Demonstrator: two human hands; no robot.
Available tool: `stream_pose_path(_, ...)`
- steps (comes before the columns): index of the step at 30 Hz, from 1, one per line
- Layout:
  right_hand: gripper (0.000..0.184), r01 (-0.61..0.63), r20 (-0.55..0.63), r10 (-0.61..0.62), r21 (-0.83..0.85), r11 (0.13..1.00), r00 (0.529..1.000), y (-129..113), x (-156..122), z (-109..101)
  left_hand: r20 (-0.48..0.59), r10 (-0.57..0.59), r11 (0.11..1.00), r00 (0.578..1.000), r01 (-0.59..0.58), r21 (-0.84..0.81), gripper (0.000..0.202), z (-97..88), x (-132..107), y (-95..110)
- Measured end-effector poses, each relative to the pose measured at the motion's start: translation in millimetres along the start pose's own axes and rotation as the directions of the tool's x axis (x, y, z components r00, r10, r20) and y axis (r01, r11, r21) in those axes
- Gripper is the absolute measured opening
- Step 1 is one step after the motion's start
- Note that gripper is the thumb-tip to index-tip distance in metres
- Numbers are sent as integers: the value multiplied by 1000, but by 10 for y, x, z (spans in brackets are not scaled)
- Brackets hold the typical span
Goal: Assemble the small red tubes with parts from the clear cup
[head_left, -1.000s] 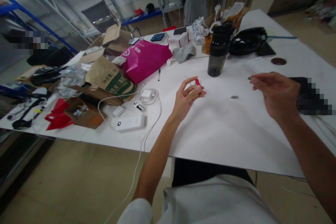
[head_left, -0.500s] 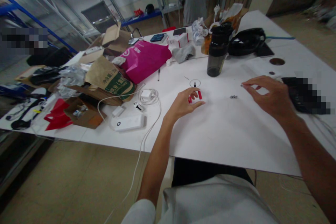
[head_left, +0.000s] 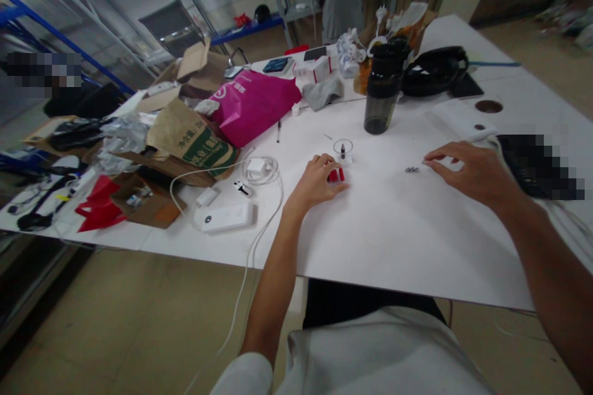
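Observation:
My left hand (head_left: 315,181) rests low over the white table, its thumb and fingers curled around some small red pieces (head_left: 341,174). Their exact kind is partly hidden by the fingers. Just beyond it stands a small clear round cup (head_left: 351,153) with a dark, narrow, pointed item (head_left: 343,150) upright inside. Over the table at right, my right hand (head_left: 470,174) has thumb and forefinger pinched together; anything between the tips is too small to make out. A few small grey metal pieces (head_left: 412,170) lie close to those fingertips.
A dark shaker bottle (head_left: 382,89) stands behind the cup. On the left are a white power bank (head_left: 227,217), a coiled white cable (head_left: 280,176), a brown paper bag (head_left: 185,136) and a pink bag (head_left: 254,105). A black item (head_left: 523,163) lies beyond my right hand.
My left hand has shifted slightly left with the red pieces, so the clear cup shows more fully. My right fingertips have come down and a little left, nearer the metal pieces.

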State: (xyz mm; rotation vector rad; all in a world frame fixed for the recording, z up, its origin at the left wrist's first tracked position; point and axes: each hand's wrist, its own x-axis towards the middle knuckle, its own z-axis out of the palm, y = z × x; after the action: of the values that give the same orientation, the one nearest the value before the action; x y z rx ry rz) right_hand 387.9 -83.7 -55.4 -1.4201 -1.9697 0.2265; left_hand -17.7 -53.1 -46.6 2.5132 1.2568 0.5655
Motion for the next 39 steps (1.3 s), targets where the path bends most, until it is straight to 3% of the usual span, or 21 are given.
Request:
stream_pose_path(20,22,35,85,-28,-81,996,996,81,1,53,48,-43,999,998,43,15,46,-9,-21,-91)
stream_pose_path(39,28,46,153,-24,-142,989,988,206,-50,129,114,-84,987,990,98,-126,47,-57,-49,-145)
